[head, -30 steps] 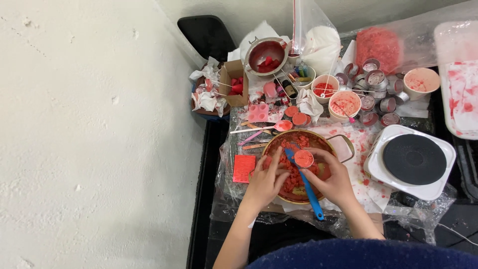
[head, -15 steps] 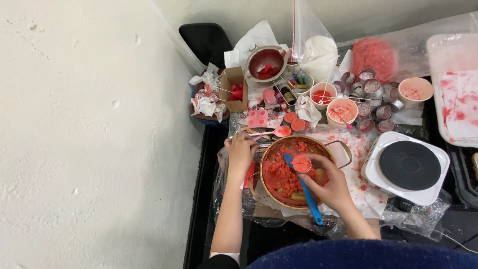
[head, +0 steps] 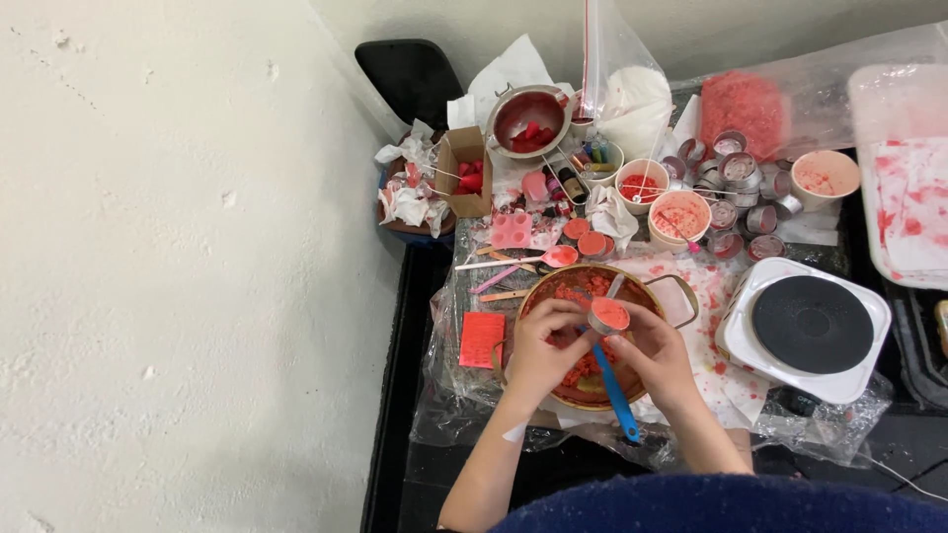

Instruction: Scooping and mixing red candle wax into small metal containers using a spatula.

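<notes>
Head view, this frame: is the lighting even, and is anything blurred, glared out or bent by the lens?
Head view: lighting soft and even, with only faint shadows under the left hand and right hand; mild glare on the clear plastic bag and on the plastic sheet covering the table; small tin and pan acceptably sharp; wide-angle bending shows toward the frame edges; the white wall is bright yet keeps its texture.

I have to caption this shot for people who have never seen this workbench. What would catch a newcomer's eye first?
First, the two hands at bottom centre: the left hand and the right hand hold a small tin filled with red wax over a copper pot of red crumbs, with a blue spoon below. To the right sits a white hotplate; behind it lies a red-stained clutter of cups and tins.
</notes>
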